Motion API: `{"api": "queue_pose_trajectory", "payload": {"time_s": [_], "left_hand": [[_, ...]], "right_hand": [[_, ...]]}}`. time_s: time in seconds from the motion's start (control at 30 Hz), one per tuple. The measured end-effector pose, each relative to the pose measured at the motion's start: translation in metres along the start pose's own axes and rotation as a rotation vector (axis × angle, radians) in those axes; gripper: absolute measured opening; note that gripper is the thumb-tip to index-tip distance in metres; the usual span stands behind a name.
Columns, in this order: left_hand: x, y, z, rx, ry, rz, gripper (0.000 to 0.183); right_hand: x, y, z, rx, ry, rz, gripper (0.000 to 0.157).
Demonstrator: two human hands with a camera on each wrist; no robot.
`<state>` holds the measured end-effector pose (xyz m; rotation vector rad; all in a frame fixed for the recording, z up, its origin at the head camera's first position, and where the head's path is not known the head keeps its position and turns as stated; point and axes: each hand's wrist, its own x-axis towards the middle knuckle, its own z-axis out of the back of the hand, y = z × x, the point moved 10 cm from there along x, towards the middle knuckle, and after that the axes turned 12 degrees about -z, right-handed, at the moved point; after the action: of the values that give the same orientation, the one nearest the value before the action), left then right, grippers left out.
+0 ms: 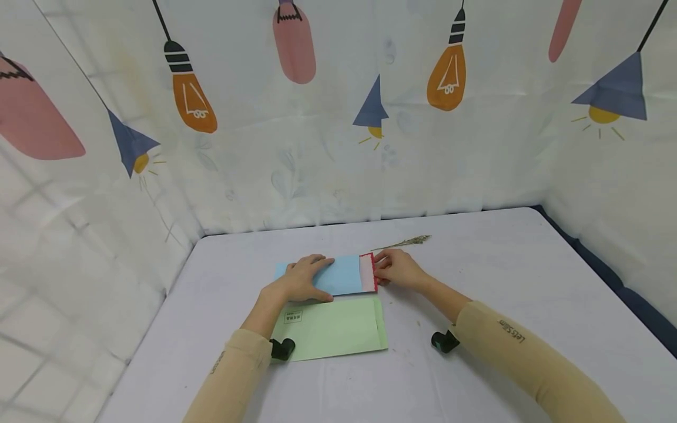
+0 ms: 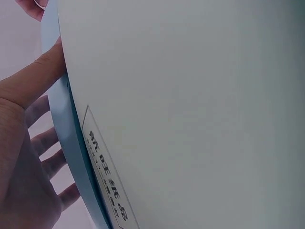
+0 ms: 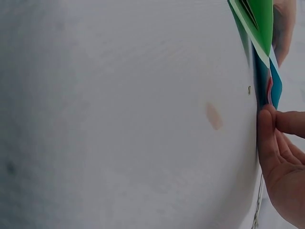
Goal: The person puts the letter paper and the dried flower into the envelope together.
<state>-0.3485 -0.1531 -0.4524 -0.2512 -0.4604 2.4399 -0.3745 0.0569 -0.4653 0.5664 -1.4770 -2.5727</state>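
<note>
My left hand (image 1: 304,279) lies across a light blue envelope (image 1: 346,275) with fingers spread, the thumb along its near edge. Out of the envelope's right end sticks a pale pink card (image 1: 367,273) with a red edge. The right hand (image 1: 399,269) pinches that red edge between thumb and finger, and in the right wrist view the fingertips (image 3: 268,112) meet right at it. Just nearer to me a light green envelope (image 1: 333,332) lies flat, a small printed box at its upper left. In the left wrist view the thumb (image 2: 43,71) overlaps the blue edge.
A dried grass sprig (image 1: 407,241) lies on the white table (image 1: 476,258) beyond my right hand. Small crumbs are scattered right of the green envelope. A patterned curtain (image 1: 328,147) hangs behind the table and along its sides.
</note>
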Motion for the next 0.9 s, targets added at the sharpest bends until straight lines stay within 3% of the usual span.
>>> {"api": "queue_pose_trajectory", "payload": {"time_s": [0.53,0.9], "left_hand": [[-0.0006,0.0003,-0.0004,-0.002,-0.009,-0.004,0.096],[-0.0028,-0.0025,0.0023,-0.010,-0.029,-0.019,0.096]], "right_hand": [[-0.0027,-0.0031,-0.0026,0.019,0.027,-0.043,0.029],[-0.0042,-0.0048,-0.0036,0.038,0.061,-0.027,0.028]]}}
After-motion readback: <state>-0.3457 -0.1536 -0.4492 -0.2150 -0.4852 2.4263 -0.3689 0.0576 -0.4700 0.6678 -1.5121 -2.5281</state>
